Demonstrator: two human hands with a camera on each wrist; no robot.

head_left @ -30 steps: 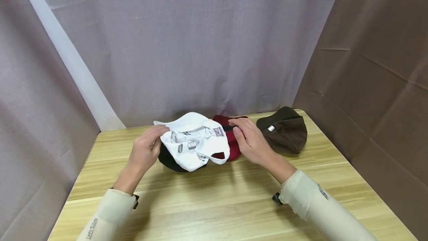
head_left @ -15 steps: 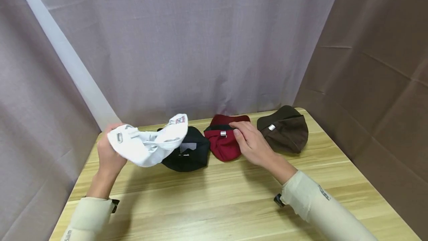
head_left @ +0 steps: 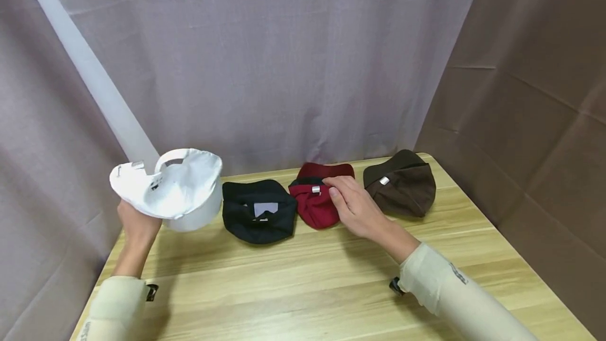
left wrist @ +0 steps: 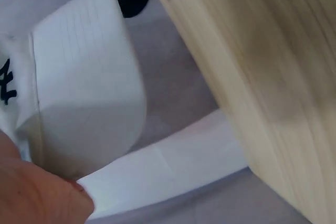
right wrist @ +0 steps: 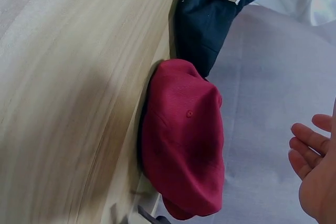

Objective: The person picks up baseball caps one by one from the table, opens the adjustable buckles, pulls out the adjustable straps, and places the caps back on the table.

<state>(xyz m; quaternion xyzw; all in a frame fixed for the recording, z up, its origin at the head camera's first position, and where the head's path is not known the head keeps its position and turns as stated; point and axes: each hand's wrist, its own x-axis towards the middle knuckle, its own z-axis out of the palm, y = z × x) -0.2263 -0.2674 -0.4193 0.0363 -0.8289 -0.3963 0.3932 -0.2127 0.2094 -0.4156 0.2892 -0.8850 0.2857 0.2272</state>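
Observation:
My left hand grips a white baseball cap above the table's left end. The cap's inside faces up, and its back strap arches at the top. In the left wrist view, the cap's pale brim and a bit of dark lettering show beside my hand. My right hand hovers with relaxed fingers by a red cap, overlapping its right side in the head view. Seen from the right wrist, that hand holds nothing and is apart from the red cap.
A black cap lies on the wooden table left of the red one. To the right rests a dark brown cap with a small metal buckle. Grey curtain hangs behind, and brown curtain stands at the right.
My left hand has carried the white cap left from over the black and red caps, turning it on the way. My right hand has stayed nearly still.

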